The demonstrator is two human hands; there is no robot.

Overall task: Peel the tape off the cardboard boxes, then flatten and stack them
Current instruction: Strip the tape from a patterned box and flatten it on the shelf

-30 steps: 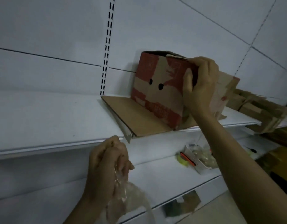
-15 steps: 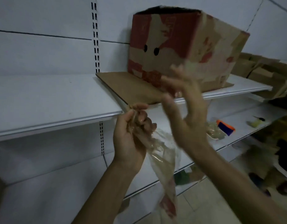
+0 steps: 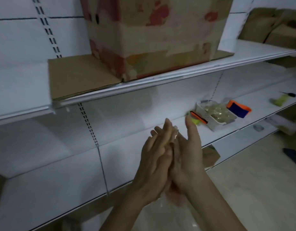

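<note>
Hands meet at 6 o'clock, palm to palm: the left hand (image 3: 154, 165) and the right hand (image 3: 190, 155) both have straight fingers and press the peeled tape (image 3: 174, 200) between them. A crumpled clear tail of it shows below the wrists. Half a second ago the left hand alone clutched the tape with curled fingers, and the right hand hovered apart from it with fingers spread. Both were higher then, in front of the upper shelf edge; now they are in front of the lower shelf (image 3: 52, 189).

At 3 o'clock on that lower shelf stands a white basket (image 3: 206, 116) with pale yellowish pieces in it; what they are I cannot tell. An orange and black tool (image 3: 199, 117) lies against its near side, and an orange and blue thing (image 3: 239, 110) sits just beyond it. A yellow-green thing (image 3: 279, 101) lies further along.

At 12 o'clock, on the upper shelf (image 3: 18, 84), the red-printed cardboard box (image 3: 152, 35) stands upright on a flat cardboard sheet (image 3: 80, 75). Its top is now cut off by the frame, where before the open rim showed. More cardboard (image 3: 277, 27) is piled at 2 o'clock.
</note>
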